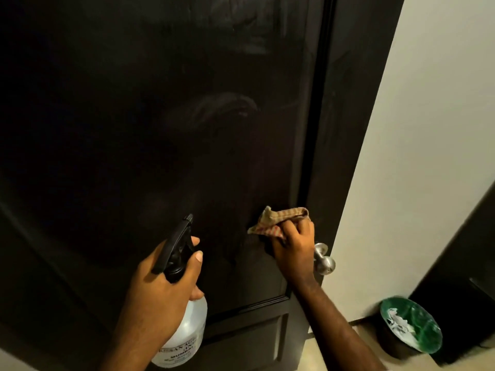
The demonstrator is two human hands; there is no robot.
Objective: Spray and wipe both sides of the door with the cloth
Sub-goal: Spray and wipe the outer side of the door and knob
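A dark brown panelled door (160, 129) fills most of the view, with faint wipe streaks on its upper panel. My left hand (163, 285) grips a clear spray bottle (187, 328) by its black trigger head, nozzle pointing up toward the door. My right hand (294, 250) holds a crumpled tan striped cloth (270, 220) against the door, just left of the silver door knob (324, 258).
The door's edge and dark frame (348, 129) run down the right, beside a white wall (428, 129). A small bin with a green liner (412, 328) and white paper scraps stands on the floor at lower right, next to dark furniture (471, 263).
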